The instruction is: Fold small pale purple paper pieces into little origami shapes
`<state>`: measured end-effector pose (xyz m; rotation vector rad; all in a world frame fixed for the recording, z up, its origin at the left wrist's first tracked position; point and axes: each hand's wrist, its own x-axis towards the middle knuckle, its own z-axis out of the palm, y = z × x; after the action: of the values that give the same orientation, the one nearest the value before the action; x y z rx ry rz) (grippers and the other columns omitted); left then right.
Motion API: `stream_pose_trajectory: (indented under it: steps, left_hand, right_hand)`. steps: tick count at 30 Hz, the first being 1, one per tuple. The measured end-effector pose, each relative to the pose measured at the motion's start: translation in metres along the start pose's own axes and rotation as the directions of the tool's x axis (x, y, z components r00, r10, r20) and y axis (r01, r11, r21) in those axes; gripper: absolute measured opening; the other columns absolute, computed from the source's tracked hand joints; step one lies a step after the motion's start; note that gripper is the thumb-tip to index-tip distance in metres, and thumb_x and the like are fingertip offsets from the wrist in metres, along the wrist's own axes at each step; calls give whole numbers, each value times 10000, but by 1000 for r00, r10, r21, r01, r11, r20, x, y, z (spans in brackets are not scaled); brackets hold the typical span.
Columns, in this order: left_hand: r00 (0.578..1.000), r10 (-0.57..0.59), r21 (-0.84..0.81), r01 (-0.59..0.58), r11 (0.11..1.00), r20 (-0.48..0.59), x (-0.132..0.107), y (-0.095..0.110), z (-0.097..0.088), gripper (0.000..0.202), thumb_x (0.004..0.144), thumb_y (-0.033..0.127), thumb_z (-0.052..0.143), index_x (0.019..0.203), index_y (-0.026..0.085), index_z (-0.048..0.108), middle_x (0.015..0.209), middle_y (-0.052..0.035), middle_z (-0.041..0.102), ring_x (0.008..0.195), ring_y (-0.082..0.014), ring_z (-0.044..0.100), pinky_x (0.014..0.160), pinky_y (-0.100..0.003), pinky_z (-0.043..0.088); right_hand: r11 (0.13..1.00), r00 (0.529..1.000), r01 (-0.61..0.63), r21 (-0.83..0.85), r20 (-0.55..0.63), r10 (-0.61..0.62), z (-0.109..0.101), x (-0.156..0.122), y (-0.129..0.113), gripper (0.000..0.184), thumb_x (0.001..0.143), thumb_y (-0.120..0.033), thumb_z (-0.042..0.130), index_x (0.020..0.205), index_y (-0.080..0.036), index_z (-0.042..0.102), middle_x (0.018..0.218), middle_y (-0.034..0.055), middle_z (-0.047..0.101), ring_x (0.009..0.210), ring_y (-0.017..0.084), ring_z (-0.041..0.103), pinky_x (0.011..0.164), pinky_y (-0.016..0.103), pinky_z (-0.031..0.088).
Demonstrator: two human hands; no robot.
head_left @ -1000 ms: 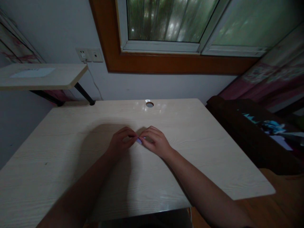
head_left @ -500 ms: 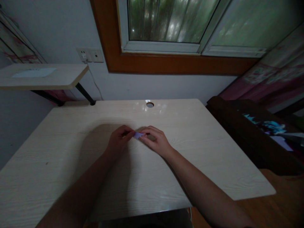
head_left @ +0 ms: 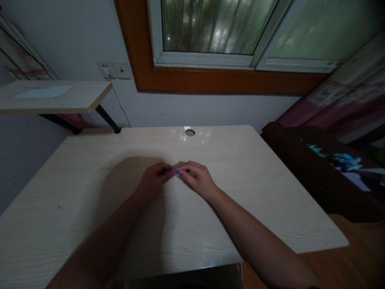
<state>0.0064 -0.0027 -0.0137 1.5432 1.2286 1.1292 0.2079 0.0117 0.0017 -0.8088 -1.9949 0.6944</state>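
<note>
In the head view, the left hand (head_left: 151,178) and right hand (head_left: 199,177) pinched a small purple piece (head_left: 177,173) between their fingers (head_left: 187,176), just over or against the tabletop (head_left: 240,176). Uneven pulling might have creased or torn it; a slackened pinch might have dropped it.

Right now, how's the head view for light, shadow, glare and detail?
Head view: dim overall, upper-right corner near black; head view: broad soft shadow on the desk around the left hand; head view: small glare spots by the round hole; head view: purple piece pinched between left hand and right hand, too small and partly covered to read its shape.
</note>
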Motion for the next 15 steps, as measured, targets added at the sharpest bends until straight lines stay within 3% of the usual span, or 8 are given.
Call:
stream_pose_trajectory:
  steps: [3, 8, 15]
  left_hand:
    - [999, -54, 27, 54, 998, -2, 0, 2, 0, 246, 743, 414, 738, 833, 185, 732, 766, -31, 730, 714, -167, 681, 693, -265, 539]
    - [983, -183, -118, 178, 977, -32, 1, 10, 2, 284, 714, 410, 762, 855, 169, 710, 765, -30, 739, 699, -167, 707, 686, -258, 560]
    - [980, -200, -184, 194, 964, -19, 4, 6, 2, 389, 725, 400, 757, 1036, 187, 660, 770, -18, 736, 729, -183, 727, 724, -294, 584]
  right_hand:
    - [1000, 1000, -23, -8, 2, 23, 1, 0, 0, 164, 935, -307, 570, 895, -202, 690, 797, 31, 676, 725, 136, 614, 680, 243, 470]
    - [993, 993, -114, -25, -21, 113, 2, 0, 3, 184, 917, -336, 596, 849, -198, 697, 765, 22, 672, 690, 132, 610, 646, 236, 447]
    - [968, 968, -251, -27, -29, 250, 4, -1, 10, 252, 904, -410, 594, 832, -192, 697, 729, 24, 670, 656, 143, 593, 618, 243, 433]
